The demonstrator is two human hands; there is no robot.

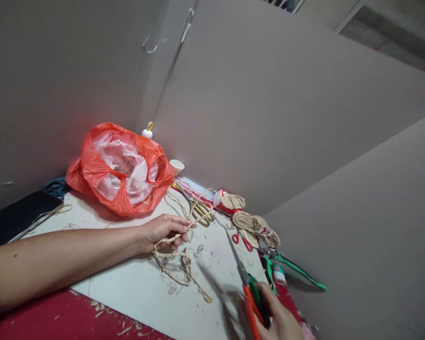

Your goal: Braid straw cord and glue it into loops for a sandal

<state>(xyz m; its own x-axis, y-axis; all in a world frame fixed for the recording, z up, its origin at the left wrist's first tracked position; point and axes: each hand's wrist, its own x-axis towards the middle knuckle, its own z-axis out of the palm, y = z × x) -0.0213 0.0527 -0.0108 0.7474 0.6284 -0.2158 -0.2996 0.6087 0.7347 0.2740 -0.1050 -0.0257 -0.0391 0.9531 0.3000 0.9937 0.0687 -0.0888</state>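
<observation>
My left hand (pixel 168 232) is closed on a braided straw cord (pixel 186 267), pinching it between thumb and fingers above a white board (pixel 127 293). One length of the cord hangs in a loose, tangled loop below the hand. Another runs up past a pair of gold-handled scissors (pixel 202 212). At the lower right, my right hand (pixel 279 318) grips scissors (pixel 247 283) with orange and green handles. Their blades point up and away, apart from the cord, and look closed or nearly so. Part of the right hand is cut off by the frame's bottom edge.
A red plastic bag (pixel 108 196) with white plastic inside stands at the back, beside a paper cup (pixel 177 166). Coiled straw pieces (pixel 246 221), small red-handled scissors (pixel 247 244) and green-handled pliers (pixel 301 273) line the right side. Grey panels (pixel 251 94) enclose the table. Straw scraps lie on red cloth (pixel 49 316).
</observation>
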